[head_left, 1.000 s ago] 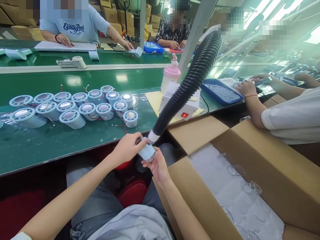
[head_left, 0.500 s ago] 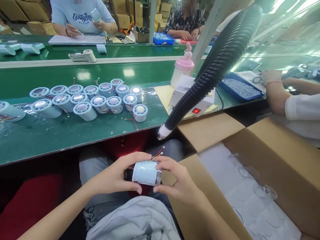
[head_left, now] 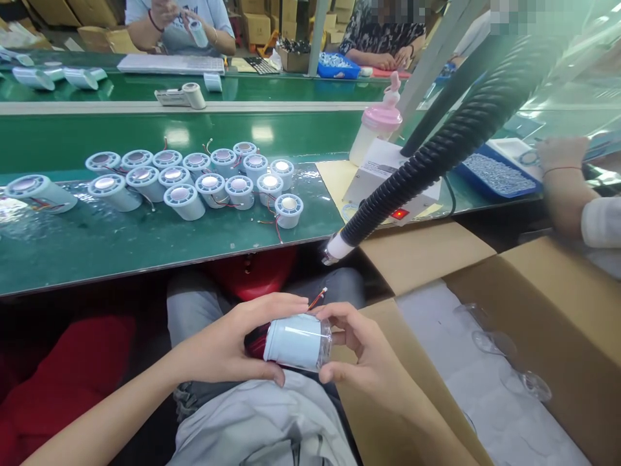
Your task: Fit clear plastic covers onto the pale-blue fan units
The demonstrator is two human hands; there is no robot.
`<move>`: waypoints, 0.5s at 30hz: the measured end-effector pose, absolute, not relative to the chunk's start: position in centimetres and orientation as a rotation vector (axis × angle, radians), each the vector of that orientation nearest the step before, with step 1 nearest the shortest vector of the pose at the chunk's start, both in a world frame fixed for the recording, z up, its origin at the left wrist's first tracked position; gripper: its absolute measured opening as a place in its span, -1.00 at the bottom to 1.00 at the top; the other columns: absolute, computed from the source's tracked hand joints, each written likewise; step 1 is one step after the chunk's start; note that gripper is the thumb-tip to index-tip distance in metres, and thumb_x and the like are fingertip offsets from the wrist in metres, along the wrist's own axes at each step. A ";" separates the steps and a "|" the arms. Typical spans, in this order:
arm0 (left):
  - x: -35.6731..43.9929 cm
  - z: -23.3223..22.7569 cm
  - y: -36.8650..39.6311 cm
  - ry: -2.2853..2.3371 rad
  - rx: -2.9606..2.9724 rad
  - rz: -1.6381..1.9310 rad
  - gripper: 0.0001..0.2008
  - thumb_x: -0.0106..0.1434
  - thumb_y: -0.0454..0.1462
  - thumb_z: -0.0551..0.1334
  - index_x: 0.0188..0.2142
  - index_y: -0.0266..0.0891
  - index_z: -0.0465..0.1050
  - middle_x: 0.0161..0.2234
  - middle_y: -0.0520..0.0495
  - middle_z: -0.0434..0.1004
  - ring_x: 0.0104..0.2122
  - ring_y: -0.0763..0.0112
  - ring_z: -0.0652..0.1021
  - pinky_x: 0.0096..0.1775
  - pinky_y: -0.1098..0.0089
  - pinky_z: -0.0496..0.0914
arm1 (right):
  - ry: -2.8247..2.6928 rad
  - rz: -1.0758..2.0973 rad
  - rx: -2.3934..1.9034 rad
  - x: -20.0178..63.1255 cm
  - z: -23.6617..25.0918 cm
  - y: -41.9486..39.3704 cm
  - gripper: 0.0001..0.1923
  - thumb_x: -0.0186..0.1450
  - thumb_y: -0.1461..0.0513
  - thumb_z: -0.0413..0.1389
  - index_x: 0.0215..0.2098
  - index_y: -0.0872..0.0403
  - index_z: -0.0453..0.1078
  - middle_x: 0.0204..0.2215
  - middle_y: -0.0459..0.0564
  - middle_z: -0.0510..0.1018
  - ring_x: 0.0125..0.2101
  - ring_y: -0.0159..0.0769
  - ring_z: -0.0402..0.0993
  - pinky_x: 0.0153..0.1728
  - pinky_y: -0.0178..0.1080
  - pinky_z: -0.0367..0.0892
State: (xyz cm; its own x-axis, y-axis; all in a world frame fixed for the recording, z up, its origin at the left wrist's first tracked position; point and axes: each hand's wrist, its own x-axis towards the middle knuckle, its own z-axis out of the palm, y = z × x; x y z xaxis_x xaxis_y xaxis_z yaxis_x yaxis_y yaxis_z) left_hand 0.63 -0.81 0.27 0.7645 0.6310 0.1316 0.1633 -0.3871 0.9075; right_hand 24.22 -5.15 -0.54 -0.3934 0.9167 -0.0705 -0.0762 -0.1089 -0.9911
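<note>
The left hand [head_left: 233,346] and the right hand [head_left: 361,353] are both gripping a pale blue cylinder [head_left: 297,341] over the lap, one at each end, below the table edge [head_left: 160,268]. Its thin wires [head_left: 317,299] are sticking up, so the fingers should be staying clear of them. The black hose [head_left: 436,158] is hanging just above; the open box [head_left: 548,310] is crowding the right side. More room is lying to the left.

Green workbench [head_left: 97,252], seemingly stacked cartons [head_left: 257,26] behind
</note>
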 end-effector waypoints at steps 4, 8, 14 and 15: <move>0.6 0.4 -0.9 0.573 1.952 0.587 -0.19 0.03 -0.26 0.42 0.24 -0.01 0.11 0.20 -0.22 0.26 0.15 0.01 0.34 0.15 0.06 0.23 | -1.220 1.778 -1.006 24.0 -0.2 -5.3 -0.52 0.08 0.05 0.31 -0.10 -0.02 0.29 -0.24 -0.06 0.43 -0.27 -0.33 0.42 -0.31 -0.33 0.41; 0.7 0.4 -0.8 0.551 1.958 0.621 -0.16 0.01 -0.28 0.43 0.24 -0.02 0.10 0.19 -0.23 0.27 0.15 0.04 0.35 0.15 0.08 0.24 | -1.080 1.916 -0.989 23.9 -0.2 -5.2 -0.50 0.08 0.04 0.31 -0.11 -0.01 0.25 -0.26 -0.10 0.39 -0.35 -0.43 0.35 -0.41 -0.41 0.32; 0.6 0.4 -0.9 0.578 1.955 0.602 -0.14 0.00 -0.29 0.44 0.24 0.00 0.08 0.20 -0.19 0.27 0.15 0.09 0.35 0.16 0.12 0.23 | -0.974 1.969 -0.980 23.3 0.3 -4.8 -0.56 0.10 0.01 0.28 -0.22 0.04 0.24 -0.39 -0.16 0.35 -0.45 -0.50 0.32 -0.46 -0.43 0.38; 0.6 0.4 -1.0 0.583 1.953 0.599 -0.15 0.00 -0.28 0.44 0.23 0.00 0.08 0.20 -0.19 0.27 0.14 0.08 0.35 0.16 0.12 0.23 | -0.961 1.982 -0.979 23.2 0.3 -4.7 -0.57 0.12 0.01 0.27 -0.23 0.04 0.23 -0.39 -0.16 0.36 -0.46 -0.49 0.34 -0.48 -0.41 0.40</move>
State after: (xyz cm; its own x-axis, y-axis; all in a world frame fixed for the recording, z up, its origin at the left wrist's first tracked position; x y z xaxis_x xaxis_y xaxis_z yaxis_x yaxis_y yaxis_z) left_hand 0.58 -0.95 0.40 0.7639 0.6247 0.1620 0.1451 -0.4108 0.9001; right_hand 23.24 -4.70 0.28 -0.4565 0.8316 -0.3163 -0.2667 -0.4670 -0.8431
